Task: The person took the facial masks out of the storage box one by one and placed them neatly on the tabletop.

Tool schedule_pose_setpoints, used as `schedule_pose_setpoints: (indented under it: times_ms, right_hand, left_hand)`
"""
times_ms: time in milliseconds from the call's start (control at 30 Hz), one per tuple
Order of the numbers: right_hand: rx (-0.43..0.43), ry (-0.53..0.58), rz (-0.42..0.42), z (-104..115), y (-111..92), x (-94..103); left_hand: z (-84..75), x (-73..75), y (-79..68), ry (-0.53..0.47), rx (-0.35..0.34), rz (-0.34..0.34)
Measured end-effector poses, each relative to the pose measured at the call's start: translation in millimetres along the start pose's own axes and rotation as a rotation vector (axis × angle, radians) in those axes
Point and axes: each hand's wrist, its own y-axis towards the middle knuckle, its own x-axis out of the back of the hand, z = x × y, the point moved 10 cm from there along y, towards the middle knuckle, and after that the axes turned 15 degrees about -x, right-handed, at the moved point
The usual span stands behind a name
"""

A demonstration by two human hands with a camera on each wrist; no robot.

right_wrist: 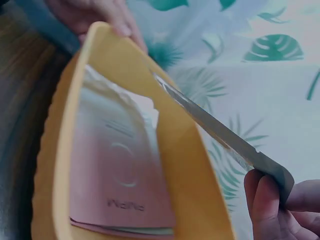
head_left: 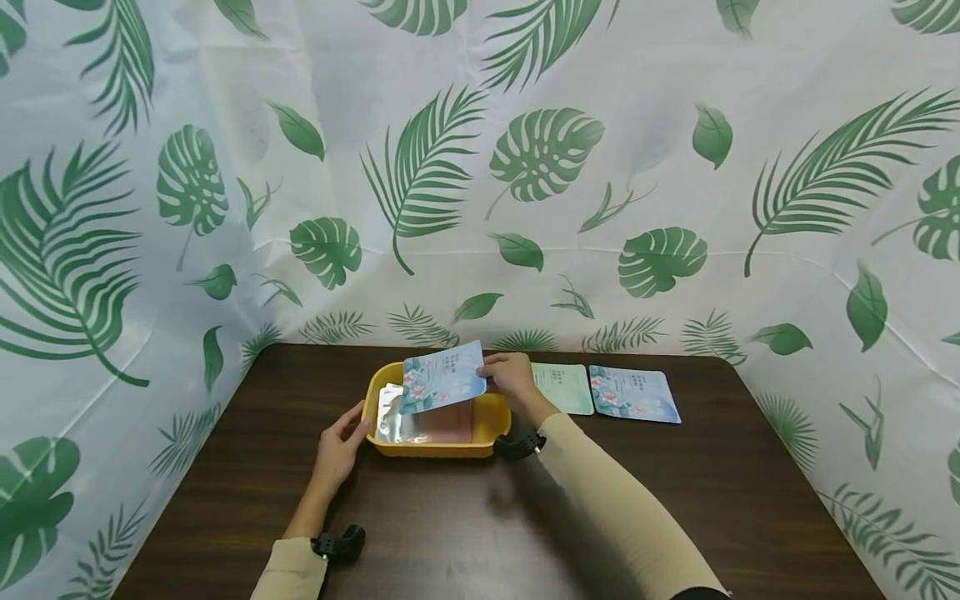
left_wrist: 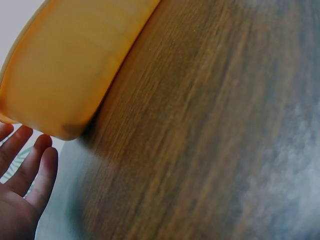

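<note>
A blue floral sachet (head_left: pixel 444 377), like a sheet-mask packet, is pinched by its right edge in my right hand (head_left: pixel 512 382). It hangs tilted above a yellow plastic basket (head_left: pixel 435 451); the right wrist view shows the sachet (right_wrist: pixel 220 135) nearly edge-on. Inside the basket lie a pink packet (right_wrist: pixel 120 170) and silvery packets (head_left: pixel 390 421), partly overlapping. My left hand (head_left: pixel 339 446) rests against the basket's left end, and its fingers look extended in the left wrist view, touching the basket wall (left_wrist: pixel 70 70).
To the right of the basket, a green sachet (head_left: pixel 564 388) and another blue floral sachet (head_left: pixel 635 393) lie side by side on the dark wooden table (head_left: pixel 450 533). A white leaf-print cloth (head_left: pixel 555 275) hangs behind the table's back edge.
</note>
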Motion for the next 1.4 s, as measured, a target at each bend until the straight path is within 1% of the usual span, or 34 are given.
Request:
schedule_pose_setpoints:
  times_ms: [167,267,500,733,900,1000,1100,1400]
  right_hand:
    - [0.006,0.029,0.002,6,-2,16.5]
    - [0.008,0.048,0.002,5,-3,27.8]
    - [0.004,0.091,0.025,-6,-2,53.7]
    - [0.016,0.104,0.036,-14,-5,80.0]
    - [0.021,0.093,0.035,-18,-9,99.6]
    - [0.008,0.091,0.037,-23,-12,111.8]
    - [-0.015,0.118,0.047,-31,-14,123.6]
    - [-0.087,0.165,0.03,-58,-19,162.2]
  left_hand:
    - [-2.3,0.0,0.8,-0.019,-0.01,-0.016]
    - [-4.9,-0.7,0.4,-0.033,-0.018,-0.018]
    - [-3.4,-1.4,-0.2,-0.032,-0.017,-0.03]
    - [-2.5,-0.8,1.4,-0.035,-0.041,-0.039]
    - [-1.5,-0.1,0.7,-0.023,-0.031,-0.033]
    - [0.4,-1.2,1.0,-0.027,-0.011,-0.021]
    - [1.9,-2.4,0.8,-0.032,-0.003,-0.013]
    - [-0.9,0.0,-0.1,-0.032,-0.012,-0.028]
